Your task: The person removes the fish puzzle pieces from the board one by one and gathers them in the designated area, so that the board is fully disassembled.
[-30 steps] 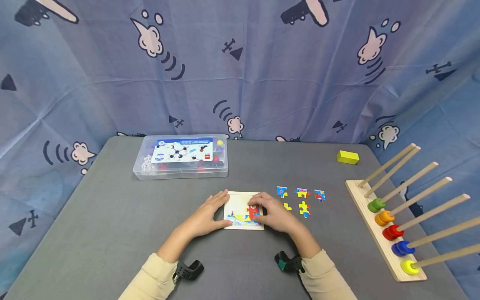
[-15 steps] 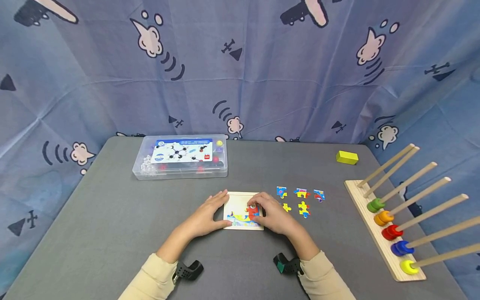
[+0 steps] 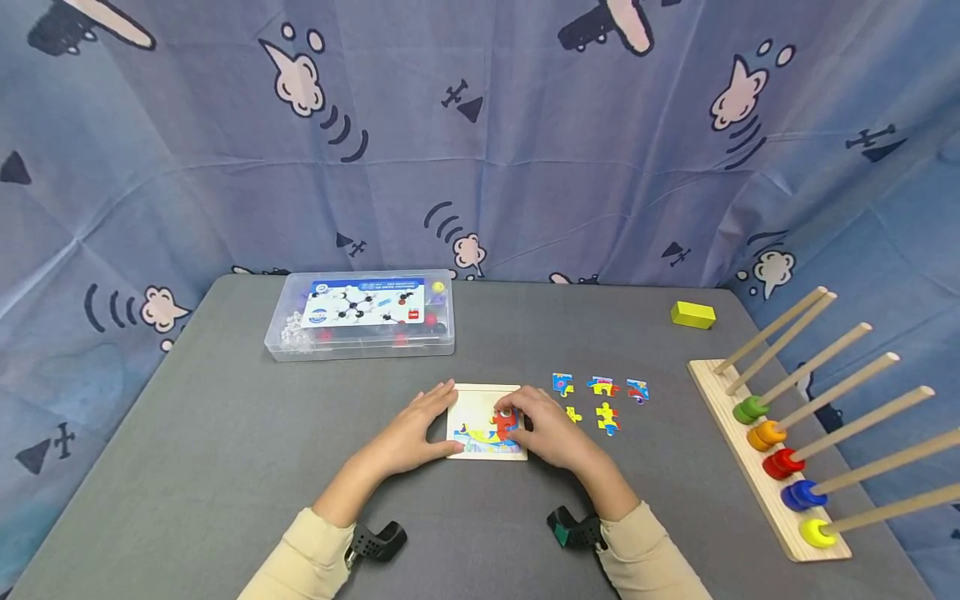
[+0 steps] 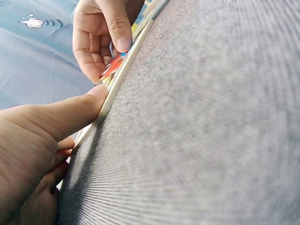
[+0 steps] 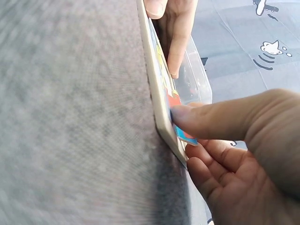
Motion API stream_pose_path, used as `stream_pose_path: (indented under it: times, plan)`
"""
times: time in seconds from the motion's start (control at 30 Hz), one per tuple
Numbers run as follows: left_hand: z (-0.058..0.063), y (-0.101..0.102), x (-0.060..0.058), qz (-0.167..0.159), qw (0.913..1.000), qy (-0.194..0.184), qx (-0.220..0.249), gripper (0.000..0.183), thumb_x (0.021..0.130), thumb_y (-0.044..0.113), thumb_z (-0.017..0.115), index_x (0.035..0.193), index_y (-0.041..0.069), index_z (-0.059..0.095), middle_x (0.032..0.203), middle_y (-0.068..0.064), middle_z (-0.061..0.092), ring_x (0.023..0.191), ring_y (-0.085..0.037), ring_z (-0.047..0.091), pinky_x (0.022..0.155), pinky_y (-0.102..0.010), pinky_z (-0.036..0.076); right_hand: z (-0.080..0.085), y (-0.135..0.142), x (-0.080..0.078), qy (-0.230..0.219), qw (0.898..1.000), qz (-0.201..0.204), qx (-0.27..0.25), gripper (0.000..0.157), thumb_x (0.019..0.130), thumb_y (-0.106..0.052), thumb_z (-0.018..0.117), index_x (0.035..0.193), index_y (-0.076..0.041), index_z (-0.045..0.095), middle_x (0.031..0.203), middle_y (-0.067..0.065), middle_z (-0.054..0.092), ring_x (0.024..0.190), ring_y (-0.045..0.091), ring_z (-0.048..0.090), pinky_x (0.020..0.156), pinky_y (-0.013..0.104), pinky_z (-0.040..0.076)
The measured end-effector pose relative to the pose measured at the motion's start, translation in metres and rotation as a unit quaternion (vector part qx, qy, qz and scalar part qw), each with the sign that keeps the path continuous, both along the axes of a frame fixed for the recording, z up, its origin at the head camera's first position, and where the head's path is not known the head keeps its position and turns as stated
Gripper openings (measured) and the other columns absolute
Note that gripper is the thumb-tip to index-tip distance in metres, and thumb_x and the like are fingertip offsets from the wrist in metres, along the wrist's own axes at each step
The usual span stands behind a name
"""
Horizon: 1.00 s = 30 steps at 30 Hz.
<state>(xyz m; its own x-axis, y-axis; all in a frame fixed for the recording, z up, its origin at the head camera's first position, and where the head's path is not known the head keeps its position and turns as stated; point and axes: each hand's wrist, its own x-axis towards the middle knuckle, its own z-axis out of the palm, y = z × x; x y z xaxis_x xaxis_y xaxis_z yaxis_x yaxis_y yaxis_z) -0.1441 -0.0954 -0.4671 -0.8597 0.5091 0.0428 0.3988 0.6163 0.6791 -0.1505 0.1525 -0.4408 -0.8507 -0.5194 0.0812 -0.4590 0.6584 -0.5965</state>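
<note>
A small wooden puzzle tray (image 3: 488,456) lies on the grey table, with a picture part-formed along its lower side. My left hand (image 3: 408,429) steadies the tray's left side, the thumb on its lower left corner and the straight fingers by its upper left corner. My right hand (image 3: 551,427) pinches a red puzzle piece (image 3: 504,422) between thumb and fingers over the tray's right part. In the right wrist view that red piece (image 4: 112,66) has a blue edge and sits tilted against the tray. Several loose puzzle pieces (image 3: 608,417) lie right of the right hand.
A clear plastic case (image 3: 360,346) with a molecule label stands at the back left. A yellow block (image 3: 693,315) sits at the back right. Along the right edge is a wooden peg stand (image 3: 742,450) with coloured rings. A patterned curtain (image 3: 480,167) hangs behind.
Almost nothing differs. Both hands keep their places on the tray, and the red piece stays between the right thumb and fingers. The whole view shifts very slightly.
</note>
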Motion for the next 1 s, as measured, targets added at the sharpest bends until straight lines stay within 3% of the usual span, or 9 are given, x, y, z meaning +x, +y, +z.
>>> stream_pose_path:
  times: [0.63,1.0]
  plan:
    - [0.0034,0.0001,0.0007,-0.004,1.0000,-0.001,0.004,0.077,0.083,0.031,0.073,0.143,-0.002,0.039,0.154,-0.014,0.029,0.143,-0.032,0.026,0.119,-0.050,0.016,-0.0015,0.0014,-0.0017,0.001,1.000,-0.009,-0.013,0.030,0.081,0.001,0.067,0.109,-0.009,0.068,0.106,0.003,0.061,0.096,0.018,0.052,0.081,0.034,0.047]
    - [0.0031,0.0001,0.0008,-0.005,1.0000,0.000,0.002,0.077,0.083,0.031,0.073,0.143,-0.002,0.038,0.154,-0.014,0.029,0.143,-0.032,0.025,0.119,-0.049,0.016,0.0025,0.0099,-0.0053,-0.004,1.000,-0.013,-0.019,0.030,0.083,-0.003,0.068,0.112,-0.009,0.067,0.109,0.003,0.061,0.102,0.020,0.055,0.088,0.041,0.048]
